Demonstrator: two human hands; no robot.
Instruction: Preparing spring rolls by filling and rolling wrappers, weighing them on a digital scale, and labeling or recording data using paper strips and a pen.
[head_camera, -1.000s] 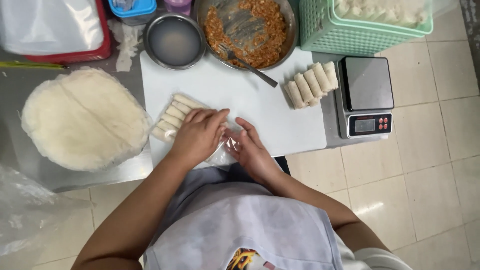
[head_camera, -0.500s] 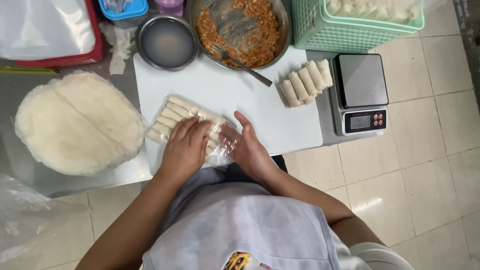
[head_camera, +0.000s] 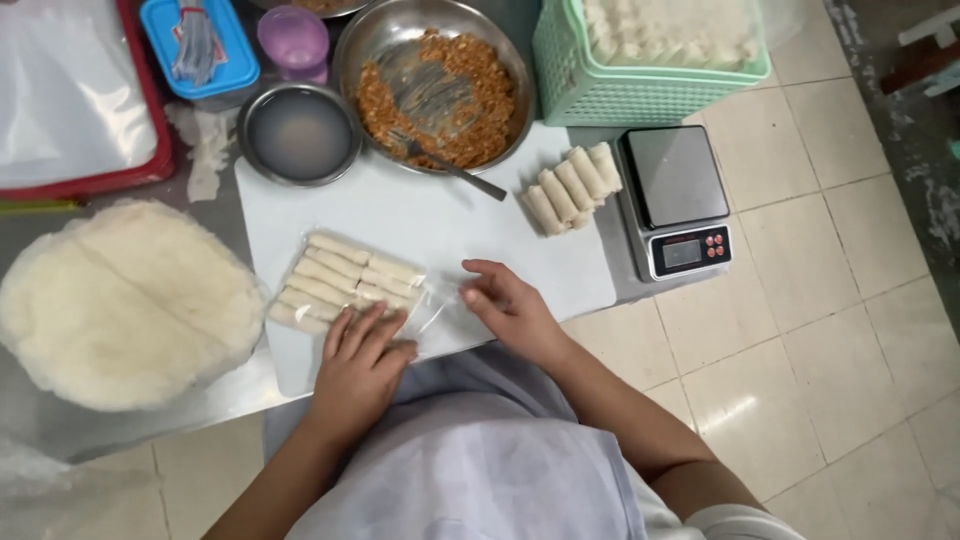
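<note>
A white cutting board covers the steel table, with a round stack of pale wrappers to its left. On the board lies a clear plastic bag of spring rolls. A moment ago both hands met over the bag; now they have parted, so the filled pack shows. The left hand presses flat, fingers spread, on the bag's near edge. The right hand pinches the bag's open end.
</note>
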